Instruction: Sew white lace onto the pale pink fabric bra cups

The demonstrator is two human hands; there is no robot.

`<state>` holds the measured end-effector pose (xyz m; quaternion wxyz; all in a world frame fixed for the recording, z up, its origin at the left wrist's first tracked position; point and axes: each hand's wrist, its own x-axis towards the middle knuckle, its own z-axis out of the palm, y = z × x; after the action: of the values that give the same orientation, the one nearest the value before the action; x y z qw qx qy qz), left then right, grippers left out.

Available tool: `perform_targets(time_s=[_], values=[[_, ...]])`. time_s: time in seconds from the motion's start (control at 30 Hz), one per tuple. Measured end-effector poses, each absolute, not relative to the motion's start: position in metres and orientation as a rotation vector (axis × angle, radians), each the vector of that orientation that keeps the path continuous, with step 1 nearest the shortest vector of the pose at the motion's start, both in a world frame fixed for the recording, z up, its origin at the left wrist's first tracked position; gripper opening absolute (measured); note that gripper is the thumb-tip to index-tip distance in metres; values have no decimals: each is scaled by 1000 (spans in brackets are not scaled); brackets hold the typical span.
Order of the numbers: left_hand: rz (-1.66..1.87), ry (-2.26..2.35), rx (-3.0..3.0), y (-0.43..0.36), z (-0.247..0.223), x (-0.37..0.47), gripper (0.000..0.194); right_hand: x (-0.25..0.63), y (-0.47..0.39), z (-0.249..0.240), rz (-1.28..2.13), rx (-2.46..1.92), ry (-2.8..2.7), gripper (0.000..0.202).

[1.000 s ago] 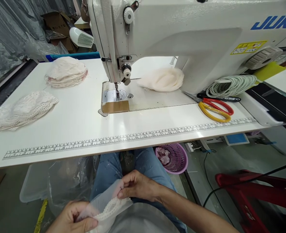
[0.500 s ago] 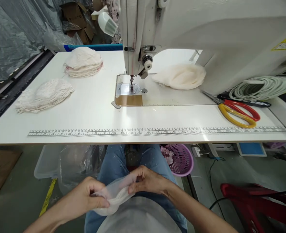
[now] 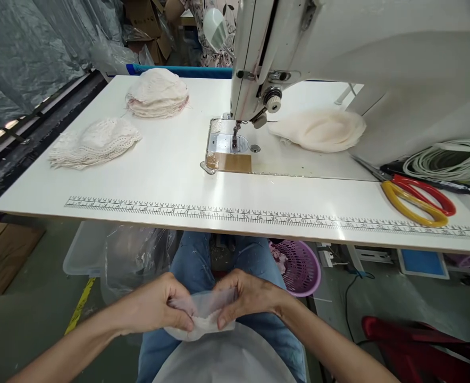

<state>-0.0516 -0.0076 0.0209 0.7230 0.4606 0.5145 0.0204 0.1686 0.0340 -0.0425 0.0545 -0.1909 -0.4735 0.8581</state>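
Note:
Over my lap, a small piece of sheer white fabric (image 3: 205, 314) with a thicker white edge is stretched between my two hands. My left hand (image 3: 169, 306) pinches its left end between thumb and fingers. On its right end, my right hand (image 3: 241, 298) does the same, thumb on the near side. Both hands are below the table's front edge, close together. Beyond them stands a white sewing machine (image 3: 259, 58), its needle and presser foot (image 3: 235, 135) over the metal plate. A cream fabric piece (image 3: 322, 130) lies beneath the machine's arm.
Two stacks of white fabric, a lace-edged stack (image 3: 95, 142) and a rounder stack (image 3: 158, 93), lie on the table's left. Scissors (image 3: 416, 205) and coiled cord (image 3: 450, 159) are at right. A purple basket (image 3: 299, 268) stands below. A person (image 3: 215, 32) is behind the table.
My hands have come closer together, the left one moving right and up, so the fabric spans a shorter gap. The view has turned slightly, shifting the table and machine rightward.

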Motion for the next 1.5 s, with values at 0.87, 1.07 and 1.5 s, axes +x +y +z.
perform_targets(time_s=[0.87, 1.07, 1.5], values=[[25, 1122, 1004, -12, 22, -54, 19, 176, 38, -38, 2552, -582, -1612, 51], [10, 1091, 984, -8, 23, -48, 21, 172, 35, -36, 2602, -581, -1600, 43], [49, 1134, 1026, -19, 8, -52, 15, 179, 36, -40, 2574, -624, -1477, 36]])
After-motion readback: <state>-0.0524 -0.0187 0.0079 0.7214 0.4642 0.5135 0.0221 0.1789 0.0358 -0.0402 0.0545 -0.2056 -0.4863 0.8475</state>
